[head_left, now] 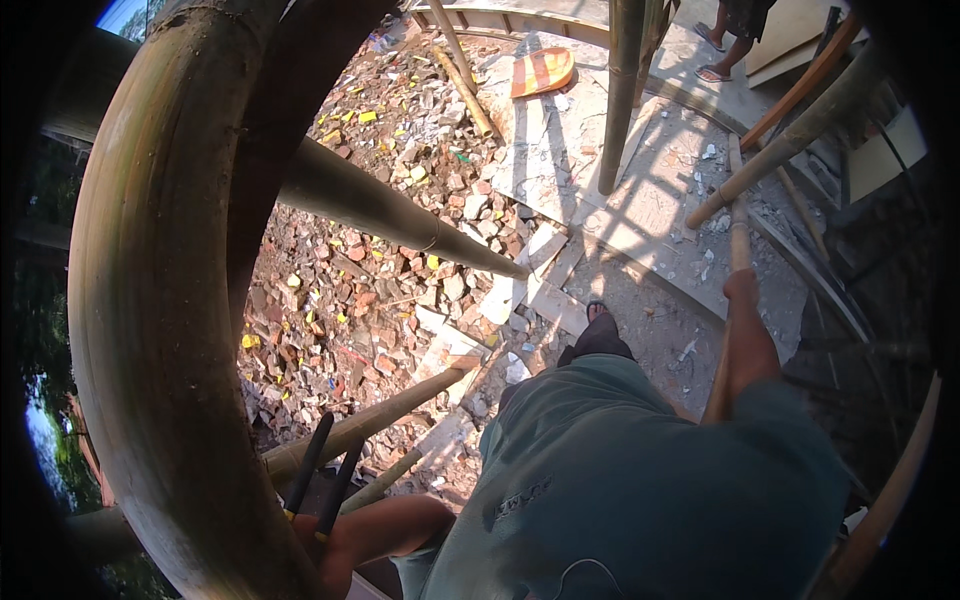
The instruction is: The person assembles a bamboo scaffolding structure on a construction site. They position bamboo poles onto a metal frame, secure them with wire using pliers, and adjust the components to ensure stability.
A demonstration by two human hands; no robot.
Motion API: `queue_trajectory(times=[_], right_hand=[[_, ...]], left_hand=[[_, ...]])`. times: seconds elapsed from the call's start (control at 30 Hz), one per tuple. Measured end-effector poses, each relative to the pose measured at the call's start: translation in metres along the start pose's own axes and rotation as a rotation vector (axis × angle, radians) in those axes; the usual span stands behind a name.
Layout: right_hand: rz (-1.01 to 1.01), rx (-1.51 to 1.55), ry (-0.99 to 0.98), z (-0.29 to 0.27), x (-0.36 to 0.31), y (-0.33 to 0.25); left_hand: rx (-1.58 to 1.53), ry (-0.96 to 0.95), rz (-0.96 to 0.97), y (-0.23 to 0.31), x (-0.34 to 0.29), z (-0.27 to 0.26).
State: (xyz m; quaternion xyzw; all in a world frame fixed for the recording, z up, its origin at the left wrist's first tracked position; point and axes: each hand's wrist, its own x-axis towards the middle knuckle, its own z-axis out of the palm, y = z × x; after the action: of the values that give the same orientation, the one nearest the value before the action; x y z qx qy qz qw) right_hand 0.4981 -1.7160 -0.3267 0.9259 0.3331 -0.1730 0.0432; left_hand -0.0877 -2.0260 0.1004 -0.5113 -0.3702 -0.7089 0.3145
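Note:
My right arm reaches out to the right. My right hand (741, 285) is closed round a slim wooden pole (739, 245), which runs from the far side down past my forearm. At the lower left my left hand (327, 562) is partly covered by a thick bamboo pole (150, 300) close to me. Its fingers are hidden. Two black handles (328, 475) of a pliers-like tool stick up beside that hand; whether the hand grips them does not show.
Slanting bamboo poles (400, 215) cross the scene. Broken brick rubble (350, 290) lies far below at left, beside sunlit concrete (640, 220). An orange-and-white striped piece (542, 73) lies far off. Another person's legs (737, 55) show at top right. My foot (597, 310) is below.

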Motion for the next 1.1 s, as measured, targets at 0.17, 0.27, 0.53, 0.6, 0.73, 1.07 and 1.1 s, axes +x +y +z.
queue_trajectory(times=[0.17, 0.27, 0.53, 0.6, 0.73, 1.07, 1.1], right_hand=[[-0.076, -0.036, -0.021, 0.01, 0.048, -0.01], [-0.075, -0.081, -0.026, 0.017, 0.069, -0.018], [0.008, -0.065, -0.046, 0.009, 0.075, -0.039], [0.012, -0.115, -0.051, 0.001, 0.068, -0.05], [-0.284, -0.247, 0.27, 0.022, 0.048, -0.091], [-1.091, 0.293, -0.697, 0.143, -0.038, -0.223], [-1.071, 0.27, -0.72, 0.141, -0.044, -0.229]], left_hand=[[-0.099, 0.323, 0.047, -0.001, 0.009, 0.002], [-0.203, 0.292, 0.013, 0.001, 0.023, 0.007], [0.076, 0.428, 0.074, 0.028, 0.024, 0.014], [-0.146, 0.453, 0.022, 0.035, 0.021, 0.005], [-0.025, 0.268, -0.018, 0.043, 0.017, -0.018], [-0.828, -0.004, -0.4, 0.041, 0.026, -0.029], [-0.719, 0.059, -0.35, 0.043, 0.027, -0.027]])
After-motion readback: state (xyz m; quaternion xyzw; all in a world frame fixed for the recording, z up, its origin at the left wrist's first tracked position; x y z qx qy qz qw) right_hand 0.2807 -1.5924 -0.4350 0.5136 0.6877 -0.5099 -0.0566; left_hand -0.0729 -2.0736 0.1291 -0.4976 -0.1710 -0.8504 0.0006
